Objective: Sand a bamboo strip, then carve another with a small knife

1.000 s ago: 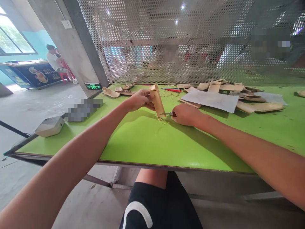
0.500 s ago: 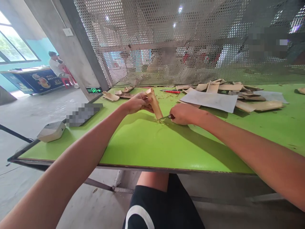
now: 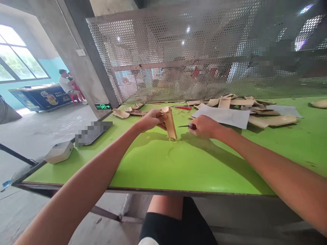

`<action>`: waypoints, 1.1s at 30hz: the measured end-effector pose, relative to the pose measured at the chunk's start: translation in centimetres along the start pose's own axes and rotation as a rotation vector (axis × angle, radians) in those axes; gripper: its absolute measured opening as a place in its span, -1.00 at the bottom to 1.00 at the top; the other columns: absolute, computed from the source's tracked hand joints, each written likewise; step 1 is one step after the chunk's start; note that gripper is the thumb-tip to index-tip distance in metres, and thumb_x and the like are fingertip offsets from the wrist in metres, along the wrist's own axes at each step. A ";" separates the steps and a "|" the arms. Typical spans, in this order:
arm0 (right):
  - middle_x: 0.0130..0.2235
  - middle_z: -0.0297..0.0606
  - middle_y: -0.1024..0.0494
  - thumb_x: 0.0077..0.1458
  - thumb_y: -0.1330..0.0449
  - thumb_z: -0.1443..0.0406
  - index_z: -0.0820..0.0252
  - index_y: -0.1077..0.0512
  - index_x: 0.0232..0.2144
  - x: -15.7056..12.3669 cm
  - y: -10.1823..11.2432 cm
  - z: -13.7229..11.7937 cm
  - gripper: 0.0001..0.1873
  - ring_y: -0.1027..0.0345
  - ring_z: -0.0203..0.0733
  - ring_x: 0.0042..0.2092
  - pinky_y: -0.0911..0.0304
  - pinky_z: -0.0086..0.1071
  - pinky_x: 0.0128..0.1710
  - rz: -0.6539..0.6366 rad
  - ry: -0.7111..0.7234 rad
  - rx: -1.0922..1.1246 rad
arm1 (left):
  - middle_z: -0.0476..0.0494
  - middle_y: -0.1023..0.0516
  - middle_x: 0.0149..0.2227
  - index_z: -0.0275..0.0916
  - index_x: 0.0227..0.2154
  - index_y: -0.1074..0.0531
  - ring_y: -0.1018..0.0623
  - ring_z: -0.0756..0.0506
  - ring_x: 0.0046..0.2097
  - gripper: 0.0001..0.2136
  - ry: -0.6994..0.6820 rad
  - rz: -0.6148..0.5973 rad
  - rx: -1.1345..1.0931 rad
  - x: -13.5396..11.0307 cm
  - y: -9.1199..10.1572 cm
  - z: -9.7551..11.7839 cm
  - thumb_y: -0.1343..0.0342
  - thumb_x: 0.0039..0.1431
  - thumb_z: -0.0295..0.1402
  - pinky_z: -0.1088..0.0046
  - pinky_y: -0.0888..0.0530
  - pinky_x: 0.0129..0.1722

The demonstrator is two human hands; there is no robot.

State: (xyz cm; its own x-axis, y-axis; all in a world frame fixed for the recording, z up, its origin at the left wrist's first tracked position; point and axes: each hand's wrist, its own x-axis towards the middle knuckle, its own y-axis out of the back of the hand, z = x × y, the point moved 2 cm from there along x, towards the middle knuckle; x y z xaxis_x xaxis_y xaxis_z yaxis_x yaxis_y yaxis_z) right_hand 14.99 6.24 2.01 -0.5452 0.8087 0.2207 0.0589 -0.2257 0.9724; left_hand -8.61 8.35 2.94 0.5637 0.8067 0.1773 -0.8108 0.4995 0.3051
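Observation:
My left hand (image 3: 151,119) is closed round the upper end of a tan bamboo piece (image 3: 170,124), which stands tilted with its lower end resting on the green table (image 3: 153,160). My right hand (image 3: 205,126) grips a small knife (image 3: 186,126) with a dark red handle. Its blade points left and hangs just right of the bamboo piece, not touching it. A few fine shavings lie at the foot of the piece.
A heap of bamboo pieces (image 3: 255,109) and a grey sheet (image 3: 223,115) lie at the back right. A red tool (image 3: 182,107) and more bamboo pieces (image 3: 127,111) lie at the back. A grey box (image 3: 59,152) sits at the left edge. A perforated metal screen (image 3: 204,58) stands behind.
The knife blade has come up and away from the base of the bamboo piece. My left hand has set the piece more upright. The camera has tilted up.

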 end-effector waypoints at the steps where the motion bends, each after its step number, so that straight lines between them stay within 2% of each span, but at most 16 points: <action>1: -0.56 -0.25 -0.43 0.06 -0.07 0.22 0.17 -0.40 -0.58 0.0 0.1 0.1 -0.75 -0.19 -0.22 -0.48 0.05 -0.35 -0.45 0.042 -0.012 0.022 | -0.27 -0.62 -0.35 -0.40 -0.36 -0.43 -0.64 -0.12 -0.31 -0.68 -0.014 0.009 0.010 0.0 -0.2 0.1 -0.28 0.11 -0.18 0.22 -0.65 -0.21; 7: -0.59 -0.31 -0.37 0.07 -0.03 0.24 0.16 -0.32 -0.59 -0.1 0.9 -0.2 -0.76 -0.16 -0.25 -0.50 0.04 -0.37 -0.42 0.227 -0.060 0.145 | -0.17 -0.58 -0.35 -0.36 -0.28 -0.42 -0.62 -0.10 -0.29 -0.69 -0.107 0.013 0.098 0.1 -1.8 0.6 -0.29 0.09 -0.20 0.33 -0.63 -0.30; 13: -0.60 -0.36 -0.33 0.08 -0.05 0.23 0.14 -0.24 -0.61 -0.3 1.3 -0.3 -0.74 -0.09 -0.29 -0.51 0.05 -0.38 -0.43 0.373 -0.053 0.242 | -0.12 -0.53 -0.33 -0.32 -0.24 -0.41 -0.57 -0.09 -0.29 -0.76 -0.137 0.010 0.232 -0.2 -3.2 1.4 -0.21 0.15 -0.25 0.38 -0.59 -0.33; 20: -0.62 -0.40 -0.26 0.06 -0.05 0.24 0.14 -0.22 -0.63 -0.1 1.6 -1.1 -0.74 0.00 -0.31 -0.52 0.07 -0.38 -0.43 0.384 -0.058 0.260 | -0.07 -0.44 -0.39 -0.28 -0.30 -0.36 -0.52 -0.06 -0.33 -0.91 -0.145 0.054 0.395 -0.5 -3.7 1.9 -0.05 0.20 -0.36 0.40 -0.54 -0.36; 26: -0.63 -0.35 -0.28 -0.01 -0.06 0.29 0.14 -0.25 -0.65 0.2 2.0 -1.8 -0.79 -0.02 -0.28 -0.52 0.11 -0.36 -0.45 0.402 -0.101 0.205 | -0.02 -0.36 -0.46 -0.27 -0.39 -0.32 -0.42 -0.01 -0.41 -0.93 -0.199 0.102 0.622 -0.7 -3.7 2.4 0.01 0.20 -0.41 0.49 -0.41 -0.42; 33: -0.64 -0.34 -0.25 -0.06 -0.08 0.31 0.16 -0.26 -0.67 0.4 1.7 -1.9 -0.81 0.00 -0.29 -0.52 0.15 -0.33 -0.45 0.344 -0.151 0.231 | -0.02 -0.35 -0.45 -0.28 -0.39 -0.31 -0.45 -0.01 -0.41 -0.95 -0.150 0.100 0.531 -0.2 -3.2 1.6 0.01 0.17 -0.44 0.46 -0.48 -0.42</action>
State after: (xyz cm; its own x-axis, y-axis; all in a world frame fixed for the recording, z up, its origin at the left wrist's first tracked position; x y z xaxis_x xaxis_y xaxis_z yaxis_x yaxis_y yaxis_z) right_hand 13.26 5.13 3.61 -0.3339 0.7818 0.5266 0.4104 -0.3824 0.8279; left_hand -5.83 6.07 3.39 0.5357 0.7688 0.3492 -0.6926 0.1635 0.7025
